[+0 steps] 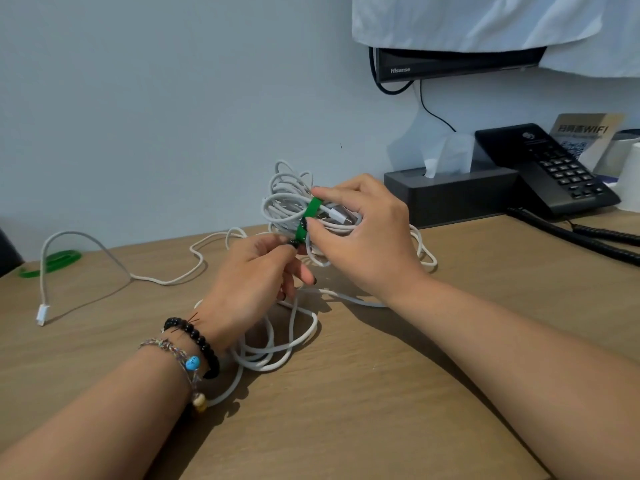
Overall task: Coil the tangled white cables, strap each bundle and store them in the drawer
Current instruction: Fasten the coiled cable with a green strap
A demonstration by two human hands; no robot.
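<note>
We list: one cable bundle (294, 199), held above the surface (415, 375), gripped by our right hand (360, 233); one green strap (309, 216) around it, its lower end pinched by our left hand (252, 282). Loose cables (277, 348) lie below. A second green strap (52, 261) sits far left.

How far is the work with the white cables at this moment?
Done: one cable bundle is coiled. In hand: the right hand grips it while the left hand pinches the green strap around it. Left: loose cables lie tangled on the desk, a second green strap is unused, and no drawer is in view.
</note>
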